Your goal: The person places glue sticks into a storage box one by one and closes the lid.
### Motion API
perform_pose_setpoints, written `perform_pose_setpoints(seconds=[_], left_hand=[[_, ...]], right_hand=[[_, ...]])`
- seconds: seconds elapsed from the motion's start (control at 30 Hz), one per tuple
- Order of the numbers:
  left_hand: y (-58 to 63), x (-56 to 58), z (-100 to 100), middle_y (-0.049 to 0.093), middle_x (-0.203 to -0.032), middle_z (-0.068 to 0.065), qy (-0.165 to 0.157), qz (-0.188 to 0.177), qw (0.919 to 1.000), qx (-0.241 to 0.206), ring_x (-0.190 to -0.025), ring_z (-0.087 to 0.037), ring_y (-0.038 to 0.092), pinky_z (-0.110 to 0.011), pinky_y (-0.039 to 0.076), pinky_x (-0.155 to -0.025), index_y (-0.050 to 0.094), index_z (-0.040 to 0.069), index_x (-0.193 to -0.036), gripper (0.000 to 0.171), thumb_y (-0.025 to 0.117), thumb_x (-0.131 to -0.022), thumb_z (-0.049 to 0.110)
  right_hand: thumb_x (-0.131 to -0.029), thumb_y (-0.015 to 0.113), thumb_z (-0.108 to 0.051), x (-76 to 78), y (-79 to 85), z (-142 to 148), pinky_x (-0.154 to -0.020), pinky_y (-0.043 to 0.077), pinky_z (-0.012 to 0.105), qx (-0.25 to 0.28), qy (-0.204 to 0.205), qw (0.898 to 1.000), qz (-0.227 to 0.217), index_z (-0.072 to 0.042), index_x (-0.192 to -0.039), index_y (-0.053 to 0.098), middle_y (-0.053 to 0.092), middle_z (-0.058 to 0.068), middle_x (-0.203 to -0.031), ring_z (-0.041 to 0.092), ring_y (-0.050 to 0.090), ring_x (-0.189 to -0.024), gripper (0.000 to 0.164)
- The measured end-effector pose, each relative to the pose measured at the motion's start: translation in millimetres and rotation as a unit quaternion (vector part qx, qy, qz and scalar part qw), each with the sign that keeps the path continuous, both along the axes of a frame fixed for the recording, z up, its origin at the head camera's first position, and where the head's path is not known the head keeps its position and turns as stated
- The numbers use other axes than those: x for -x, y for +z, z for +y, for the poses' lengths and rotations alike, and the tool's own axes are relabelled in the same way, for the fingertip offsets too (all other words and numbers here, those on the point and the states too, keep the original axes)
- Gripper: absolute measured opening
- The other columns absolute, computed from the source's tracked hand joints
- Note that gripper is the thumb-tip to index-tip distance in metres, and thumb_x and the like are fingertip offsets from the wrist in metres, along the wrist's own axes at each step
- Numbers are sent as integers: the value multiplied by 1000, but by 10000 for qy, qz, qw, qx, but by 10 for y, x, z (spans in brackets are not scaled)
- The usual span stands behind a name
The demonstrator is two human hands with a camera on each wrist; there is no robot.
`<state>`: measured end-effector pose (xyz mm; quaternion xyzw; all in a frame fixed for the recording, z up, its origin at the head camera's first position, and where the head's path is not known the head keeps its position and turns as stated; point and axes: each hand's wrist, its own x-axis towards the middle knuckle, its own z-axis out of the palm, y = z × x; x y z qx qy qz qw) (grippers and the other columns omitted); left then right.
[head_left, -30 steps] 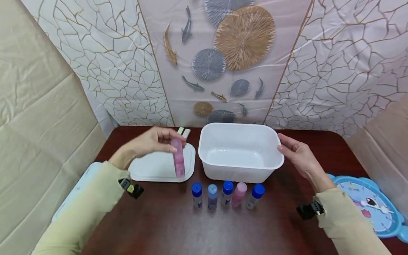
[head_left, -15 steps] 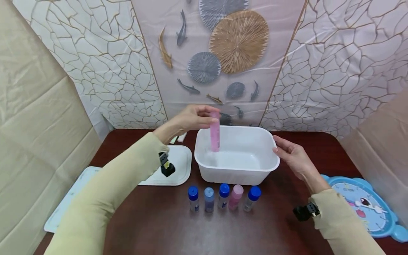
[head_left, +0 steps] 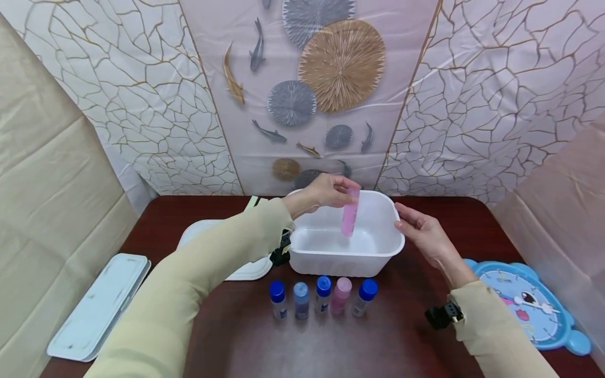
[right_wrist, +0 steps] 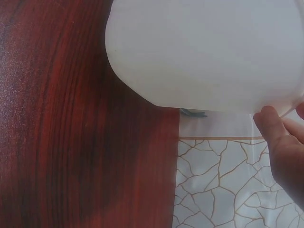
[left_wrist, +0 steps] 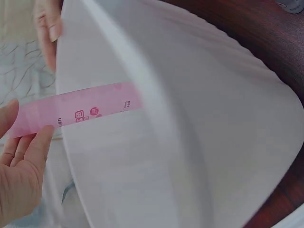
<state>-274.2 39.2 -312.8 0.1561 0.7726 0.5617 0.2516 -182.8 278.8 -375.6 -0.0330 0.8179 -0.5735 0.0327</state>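
pink tube (head_left: 350, 219) hangs nearly upright inside the white tub (head_left: 309, 262), its lower end above the tub floor, pinched at its top by the left hand (head_left: 326, 192). to do this step well, i would judge it best to lower the tube until its end is close to the floor of the tub before letting go, so it lies down softly rather than bouncing against the wall, and to keep the tub held firm on the far side from the left hand.

left hand: fingers and thumb curled narrow around the tube's upper end; in the left wrist view the pink tube (left_wrist: 76, 114) crosses over the tub's rim, with the fingertips (left_wrist: 28, 152) on it.

right hand (head_left: 423, 236): fingers fairly straight and relaxed, resting against the rim of the tub on its right side; the right wrist view shows fingertips (right_wrist: 270, 118) touching the tub's edge (right_wrist: 209, 102).

nearer the person than both hands, a row of small capped bottles (head_left: 321, 297) stands on the table (head_left: 378, 341), just in front of the tub.
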Motion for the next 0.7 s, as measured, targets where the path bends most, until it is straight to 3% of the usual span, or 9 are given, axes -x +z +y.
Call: perform_pose_setpoints(seconds=[0.07,0.13,0.33,0.4,0.57,0.7], left_hand=[[-44,-5,65,65,-114,-16,-4,-1,9999,118,-88,-12,61,-28,54,-83,63,4,-120,37,69,-83,1],[-84,-12,122,65,-115,-15,57,-38,9997,215,-88,-11,61,-25,54,-81,63,5,-119,37,69,-83,1],[-198,-6,238,67,-111,-12,275,-140,9992,259,-87,-10,60,-20,54,-75,66,5,-114,35,70,-81,-3],[-222,4,262,68,-109,-11,312,-119,9991,262,-85,-9,60,-19,54,-74,67,5,-113,34,70,-80,-4],[-276,28,299,68,-108,-10,313,0,9984,478,-83,-8,58,-17,52,-72,67,7,-112,34,71,-79,-3],[-309,25,326,69,-108,-10,318,129,9975,625,-85,-10,60,-18,51,-74,68,7,-111,34,71,-79,-4]], right_hand=[[-97,53,-18,1,2,-3,-82,45,7,-46,-17,10000,24,0,-146,28,32,23,-148,18,48,-124,59],[-97,54,-18,5,1,-4,-82,45,7,-45,-22,10000,53,1,-146,28,32,23,-148,21,47,-125,59],[-96,54,-19,15,-20,-9,-82,45,8,127,0,9999,80,2,-145,28,31,25,-147,-2,50,-111,59],[-96,54,-18,14,-24,-11,-83,45,8,107,-27,9999,58,1,-145,28,32,24,-147,1,51,-114,58],[-97,53,-16,9,-23,-14,-84,44,8,-39,-92,9999,18,0,-145,28,33,22,-148,25,45,-127,57],[-97,53,-17,8,-25,-13,-85,44,8,-92,-102,9999,38,0,-145,28,33,22,-148,32,42,-129,57]])
